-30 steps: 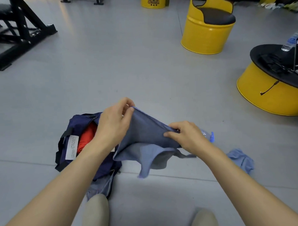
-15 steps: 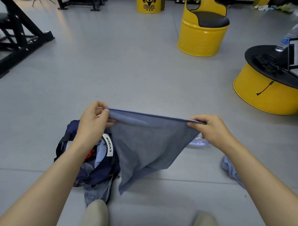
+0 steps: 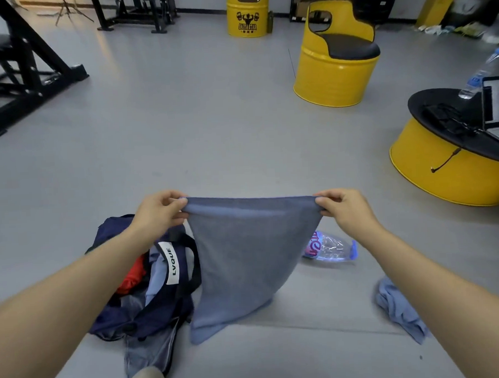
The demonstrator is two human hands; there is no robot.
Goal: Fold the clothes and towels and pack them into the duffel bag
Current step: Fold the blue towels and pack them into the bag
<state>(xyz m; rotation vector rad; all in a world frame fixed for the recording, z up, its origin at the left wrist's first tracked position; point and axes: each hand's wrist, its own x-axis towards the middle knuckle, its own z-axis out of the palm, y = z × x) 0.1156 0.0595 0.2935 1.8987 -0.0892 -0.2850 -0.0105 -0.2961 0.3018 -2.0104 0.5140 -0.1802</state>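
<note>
A blue-grey towel (image 3: 245,257) hangs stretched between my hands, its lower end touching the floor. My left hand (image 3: 158,214) pinches its top left corner and my right hand (image 3: 343,210) pinches the top right corner. Below my left arm the navy duffel bag (image 3: 162,307) lies open on the floor, with a red garment (image 3: 133,275) and light blue cloth inside. A crumpled light blue garment (image 3: 399,305) lies on the floor under my right forearm.
A plastic water bottle (image 3: 328,247) lies on the floor behind the towel. A low yellow drum table (image 3: 441,163) with a laptop and a bottle stands at right, a yellow drum chair (image 3: 334,68) farther back. Black gym frames (image 3: 23,70) stand at left.
My hands have moved apart and lifted, pulling the towel from a bunched shape into a flat hanging sheet. The view has tilted up, showing more of the room.
</note>
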